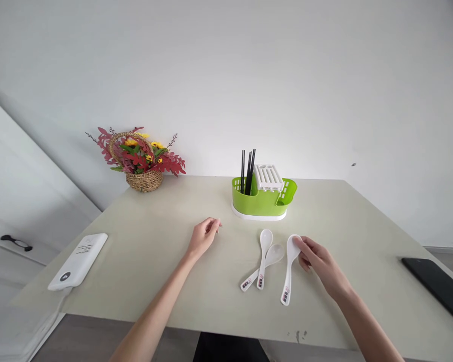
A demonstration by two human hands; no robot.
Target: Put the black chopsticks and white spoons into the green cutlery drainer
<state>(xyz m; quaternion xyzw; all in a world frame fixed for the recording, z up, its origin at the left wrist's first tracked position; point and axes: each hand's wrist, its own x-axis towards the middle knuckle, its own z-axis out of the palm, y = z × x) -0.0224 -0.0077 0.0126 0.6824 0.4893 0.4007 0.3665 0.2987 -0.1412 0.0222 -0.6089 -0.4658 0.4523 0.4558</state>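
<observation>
Three white plastic spoons lie on the pale table (166, 281). My right hand (319, 264) rests at the bowl of the rightmost spoon (289, 274), fingers curled and pinching its rim. Two more spoons (264, 256) lie crossed just left of it. My left hand (204, 236) rests on the table further left, fingers loosely curled with nothing in them. Behind the spoons stands a green cutlery holder (262, 201) with black chopsticks (248, 171) upright in its left part and a white slotted insert on top.
A wicker basket of red and yellow flowers (139, 158) stands at the back left by the wall. A white power bank (79, 260) lies at the table's left edge. A black flat device (438, 286) lies at the right edge. A white cabinet is at far left.
</observation>
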